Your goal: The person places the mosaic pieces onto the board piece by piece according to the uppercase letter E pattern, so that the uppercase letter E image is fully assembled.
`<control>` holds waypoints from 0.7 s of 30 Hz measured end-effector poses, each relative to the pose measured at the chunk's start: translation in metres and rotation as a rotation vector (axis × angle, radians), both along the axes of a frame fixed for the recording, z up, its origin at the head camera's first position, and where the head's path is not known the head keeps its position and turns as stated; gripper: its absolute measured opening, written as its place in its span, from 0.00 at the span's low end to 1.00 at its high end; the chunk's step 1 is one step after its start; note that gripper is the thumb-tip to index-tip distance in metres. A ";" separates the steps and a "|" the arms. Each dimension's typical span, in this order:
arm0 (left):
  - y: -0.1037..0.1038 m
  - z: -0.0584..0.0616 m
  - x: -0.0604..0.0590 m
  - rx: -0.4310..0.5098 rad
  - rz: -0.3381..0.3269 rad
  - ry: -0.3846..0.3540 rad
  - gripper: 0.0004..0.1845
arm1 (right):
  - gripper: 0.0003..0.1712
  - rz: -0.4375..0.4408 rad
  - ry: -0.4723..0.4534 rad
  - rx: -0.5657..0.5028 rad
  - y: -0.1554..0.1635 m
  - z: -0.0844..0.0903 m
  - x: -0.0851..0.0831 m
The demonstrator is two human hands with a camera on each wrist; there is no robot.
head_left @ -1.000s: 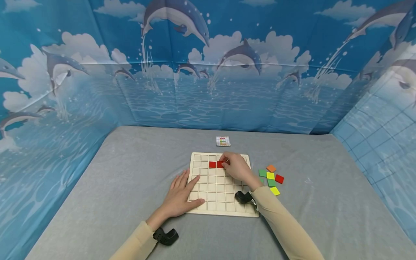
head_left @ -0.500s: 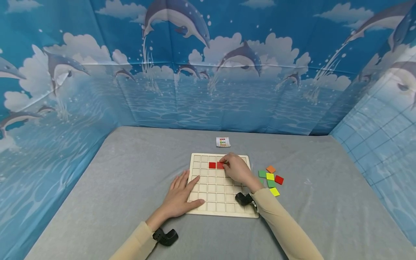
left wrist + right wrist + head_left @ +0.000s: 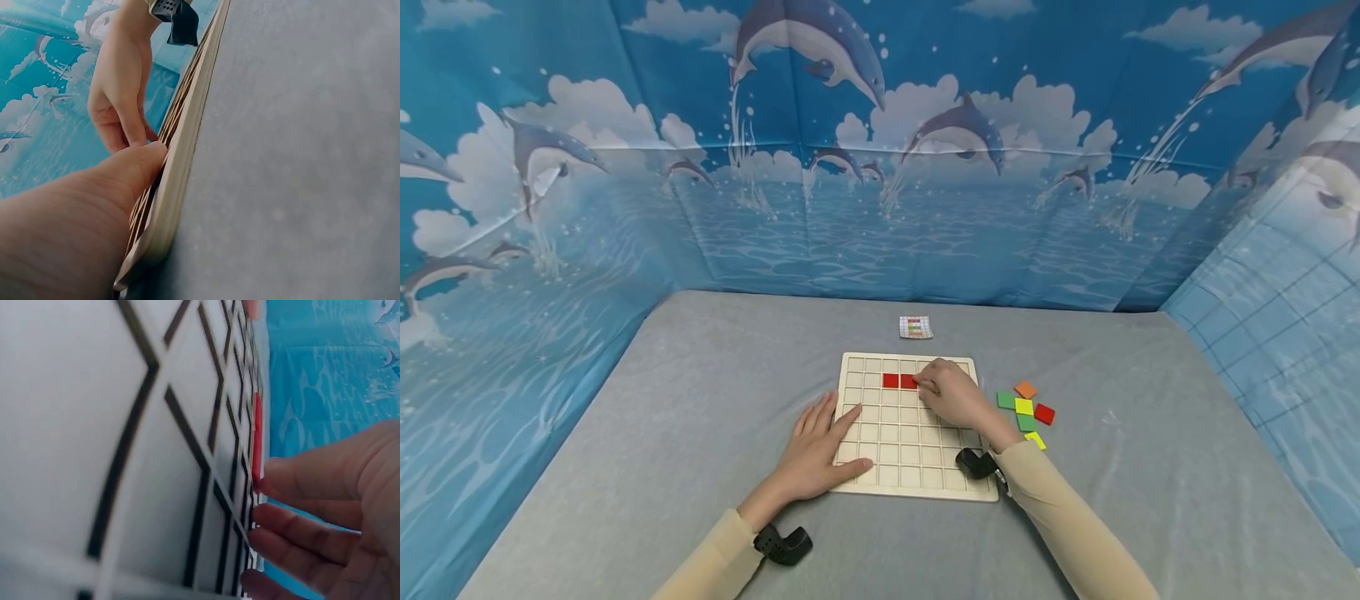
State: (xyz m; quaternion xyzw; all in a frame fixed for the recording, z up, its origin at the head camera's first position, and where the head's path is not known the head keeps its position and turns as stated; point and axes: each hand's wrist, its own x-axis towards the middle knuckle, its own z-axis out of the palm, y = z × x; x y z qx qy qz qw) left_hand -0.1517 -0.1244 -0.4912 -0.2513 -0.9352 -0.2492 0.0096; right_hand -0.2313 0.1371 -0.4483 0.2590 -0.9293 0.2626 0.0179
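A light wooden grid board (image 3: 889, 454) lies on the grey cloth. Two red square tiles sit side by side in its second row from the back, a left one (image 3: 890, 381) and a right one (image 3: 907, 381). My left hand (image 3: 812, 458) rests spread over the board's left edge, thumb and index finger on the grid. Over the board's back right part is my right hand (image 3: 955, 393), fingers loosely bent, thumb and index tips right at the right tile's edge. In the right wrist view the thumb tip overlaps the end of a red tile strip (image 3: 257, 440).
Right of the board lie several loose tiles, among them orange (image 3: 1026, 389), green (image 3: 1006, 400), yellow (image 3: 1024, 407) and red (image 3: 1044, 413). Behind the board is a small card (image 3: 915, 327) with a coloured grid pattern. A blue dolphin-printed curtain (image 3: 880, 225) surrounds the table.
The right hand has drawn slightly right and toward me, uncovering more of the right red tile, which now lies flat in its cell. The left hand stays in place.
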 end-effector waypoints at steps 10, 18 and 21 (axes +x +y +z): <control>0.000 0.001 0.001 0.011 -0.013 -0.004 0.43 | 0.12 0.022 -0.080 -0.091 0.039 0.008 0.022; 0.000 0.001 0.000 0.002 0.001 -0.003 0.43 | 0.14 -0.111 -0.080 -0.036 0.086 0.010 0.029; 0.000 0.002 0.001 0.007 0.001 -0.007 0.43 | 0.14 -0.142 -0.079 -0.040 0.101 0.010 0.030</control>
